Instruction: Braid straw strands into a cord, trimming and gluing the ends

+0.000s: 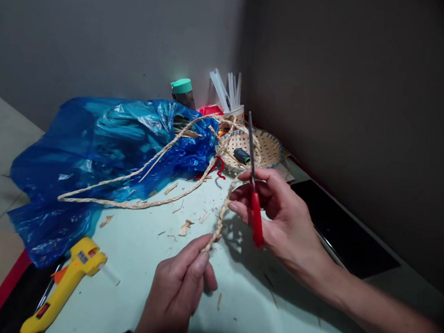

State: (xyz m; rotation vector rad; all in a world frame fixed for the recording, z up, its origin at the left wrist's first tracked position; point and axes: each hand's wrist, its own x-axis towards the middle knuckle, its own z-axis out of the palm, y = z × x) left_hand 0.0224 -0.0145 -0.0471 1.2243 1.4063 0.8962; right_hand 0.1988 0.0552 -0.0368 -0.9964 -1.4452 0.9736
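Note:
My left hand [183, 282] pinches the near end of a braided straw cord [222, 213] between thumb and fingers. Above and to the right, my right hand [280, 208] is closed around a pair of scissors [256, 211] with red handles, blades pointing up and away. Its fingertips also touch the cord a little farther along. From there the cord runs back over a woven basket [268, 144] and loops left across a blue plastic bag [111, 136]. A dark spool of thread [241, 155] lies in the basket.
A yellow glue gun [66, 282] lies at the front left. At the back stand a bottle with a green lid [182, 86] and a cup [237, 113] of glue sticks. A black flat panel [350, 229] lies at right. Straw scraps [185, 228] litter the table.

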